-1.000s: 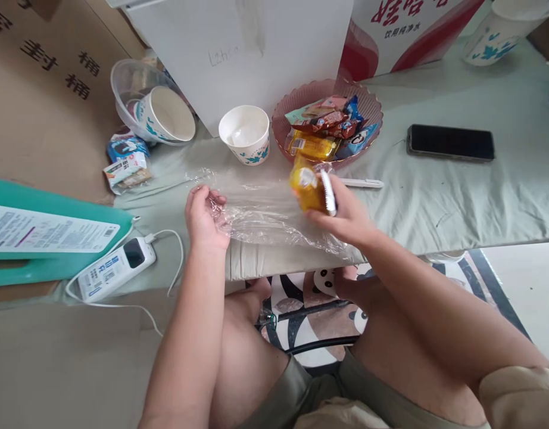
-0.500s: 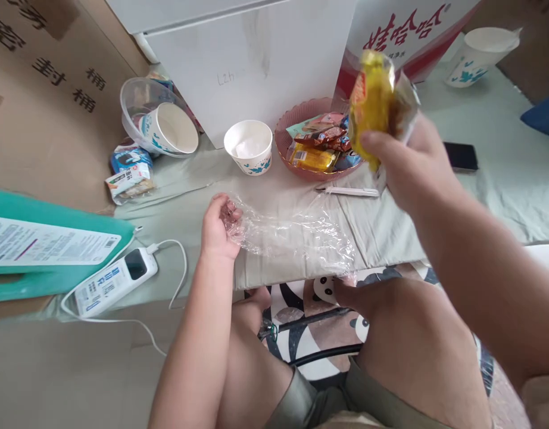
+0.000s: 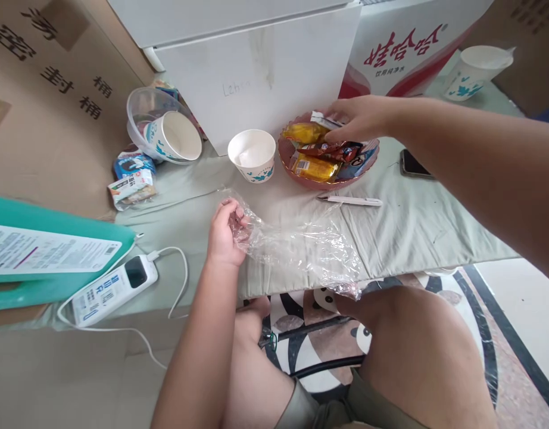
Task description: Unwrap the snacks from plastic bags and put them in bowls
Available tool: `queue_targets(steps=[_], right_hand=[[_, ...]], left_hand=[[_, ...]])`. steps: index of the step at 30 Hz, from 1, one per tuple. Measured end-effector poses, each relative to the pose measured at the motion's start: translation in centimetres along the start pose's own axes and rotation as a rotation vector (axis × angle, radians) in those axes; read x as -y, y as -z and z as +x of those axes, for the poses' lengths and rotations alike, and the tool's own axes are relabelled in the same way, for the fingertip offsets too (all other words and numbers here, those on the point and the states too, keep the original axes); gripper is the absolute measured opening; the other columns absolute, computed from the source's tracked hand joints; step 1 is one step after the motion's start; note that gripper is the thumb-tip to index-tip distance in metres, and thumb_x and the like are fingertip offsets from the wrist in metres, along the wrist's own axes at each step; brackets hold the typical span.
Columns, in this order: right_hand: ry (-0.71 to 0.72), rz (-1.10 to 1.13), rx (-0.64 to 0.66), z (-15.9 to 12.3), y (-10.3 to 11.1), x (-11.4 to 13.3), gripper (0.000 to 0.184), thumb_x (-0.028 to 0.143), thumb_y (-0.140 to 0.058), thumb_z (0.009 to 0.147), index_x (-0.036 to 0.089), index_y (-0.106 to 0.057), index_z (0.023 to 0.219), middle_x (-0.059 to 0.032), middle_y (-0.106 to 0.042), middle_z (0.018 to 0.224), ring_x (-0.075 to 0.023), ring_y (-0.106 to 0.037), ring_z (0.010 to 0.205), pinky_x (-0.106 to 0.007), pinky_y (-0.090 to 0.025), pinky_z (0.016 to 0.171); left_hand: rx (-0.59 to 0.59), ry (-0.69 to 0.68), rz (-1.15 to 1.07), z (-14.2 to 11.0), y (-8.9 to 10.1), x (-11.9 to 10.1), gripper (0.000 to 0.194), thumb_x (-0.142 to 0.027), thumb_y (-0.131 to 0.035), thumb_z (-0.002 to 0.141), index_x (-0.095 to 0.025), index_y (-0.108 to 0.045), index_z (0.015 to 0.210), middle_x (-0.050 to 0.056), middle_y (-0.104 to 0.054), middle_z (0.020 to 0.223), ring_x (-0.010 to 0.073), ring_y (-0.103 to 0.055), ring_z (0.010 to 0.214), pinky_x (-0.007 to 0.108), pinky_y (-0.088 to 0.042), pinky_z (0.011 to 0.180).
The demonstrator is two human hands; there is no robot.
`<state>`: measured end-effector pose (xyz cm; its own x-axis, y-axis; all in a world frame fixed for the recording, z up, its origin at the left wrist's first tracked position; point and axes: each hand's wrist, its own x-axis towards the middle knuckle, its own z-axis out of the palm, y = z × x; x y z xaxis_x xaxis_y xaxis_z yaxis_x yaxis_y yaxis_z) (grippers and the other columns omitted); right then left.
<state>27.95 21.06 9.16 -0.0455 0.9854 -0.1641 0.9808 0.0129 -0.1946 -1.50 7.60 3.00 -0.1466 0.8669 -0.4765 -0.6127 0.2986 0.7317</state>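
My left hand is closed on one end of a crumpled clear plastic bag, which trails right across the cloth to its front edge. My right hand reaches into a pink scalloped bowl. Its thumb and fingers are around a white-edged snack packet at the bowl's back; how firmly they grip is partly hidden. Beside those fingertips lies a yellow snack packet. Red, blue and another yellow-wrapped packet fill the bowl. A white paper cup with something white inside stands left of the bowl.
A white pen lies before the bowl, a phone right of it. At left are a tilted clear tub holding a paper cup, snack packets, a green jug and a white corded device. Boxes stand behind.
My right hand has lowered the packets from the air into the bowl, where a yellow one now rests on the others. My left hand keeps hold of the plastic bag.
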Motion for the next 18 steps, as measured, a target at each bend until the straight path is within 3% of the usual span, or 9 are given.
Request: queue_targets(steps=[6, 9, 12, 14, 16, 18], right_hand=[[-0.049, 0.088, -0.141, -1.0, -1.0, -0.9, 0.047, 0.023, -0.072, 0.084, 0.009, -0.068, 0.129, -0.0146, -0.077, 0.117, -0.0219, -0.068, 0.1, -0.044, -0.045, 0.083], [-0.057, 0.134, -0.205, -2.6, -0.1, -0.1, 0.042, 0.023, -0.069, 0.087, 0.009, -0.07, 0.127, -0.0151, -0.076, 0.116, -0.0231, -0.067, 0.101, -0.044, -0.045, 0.086], [0.018, 0.267, -0.421, -6.4, -0.3, 1.4, 0.035, 0.026, -0.061, 0.093, 0.01, -0.071, 0.121, -0.0141, -0.076, 0.113, -0.0212, -0.066, 0.099, -0.042, -0.048, 0.089], [0.152, 0.49, -0.542, -10.0, -2.2, 2.2, 0.028, 0.017, -0.055, 0.089, 0.01, -0.07, 0.112, -0.0121, -0.075, 0.103, -0.0184, -0.067, 0.09, -0.038, -0.052, 0.084], [0.34, 0.711, -0.507, -13.6, -5.7, 2.7, 0.039, 0.01, -0.051, 0.08, 0.015, -0.065, 0.116, -0.0105, -0.073, 0.11, -0.0203, -0.068, 0.101, -0.039, -0.055, 0.091], [0.312, 0.772, -0.523, -16.3, -9.8, 2.7, 0.051, 0.011, -0.05, 0.072, 0.019, -0.061, 0.12, -0.0104, -0.071, 0.119, -0.0249, -0.067, 0.113, -0.047, -0.055, 0.099]], left_hand=[[0.035, -0.012, -0.001, 0.1, 0.3, 0.1, 0.027, -0.014, -0.074, 0.068, -0.022, -0.05, 0.075, -0.009, -0.049, 0.055, 0.0047, -0.046, 0.04, 0.017, -0.023, 0.033], [0.049, -0.027, -0.013, 0.3, 0.5, 0.3, 0.026, -0.014, -0.074, 0.069, -0.022, -0.05, 0.075, -0.009, -0.049, 0.055, 0.0049, -0.047, 0.04, 0.017, -0.025, 0.034], [0.078, -0.039, -0.013, 0.3, 0.7, 0.3, 0.026, -0.017, -0.076, 0.068, -0.021, -0.052, 0.076, -0.009, -0.05, 0.055, 0.005, -0.048, 0.041, 0.016, -0.024, 0.033], [0.103, -0.032, 0.009, 0.3, 0.7, 0.2, 0.028, -0.018, -0.077, 0.066, -0.021, -0.052, 0.077, -0.009, -0.05, 0.056, 0.0052, -0.049, 0.042, 0.016, -0.023, 0.032], [0.126, -0.025, 0.041, 0.3, 0.9, 0.1, 0.03, -0.019, -0.079, 0.065, -0.021, -0.052, 0.077, -0.009, -0.051, 0.057, 0.005, -0.05, 0.042, 0.015, -0.023, 0.032], [0.155, -0.047, 0.064, 0.5, 1.4, 0.1, 0.03, -0.021, -0.08, 0.066, -0.021, -0.052, 0.077, -0.009, -0.053, 0.058, 0.0047, -0.051, 0.043, 0.015, -0.026, 0.034]])
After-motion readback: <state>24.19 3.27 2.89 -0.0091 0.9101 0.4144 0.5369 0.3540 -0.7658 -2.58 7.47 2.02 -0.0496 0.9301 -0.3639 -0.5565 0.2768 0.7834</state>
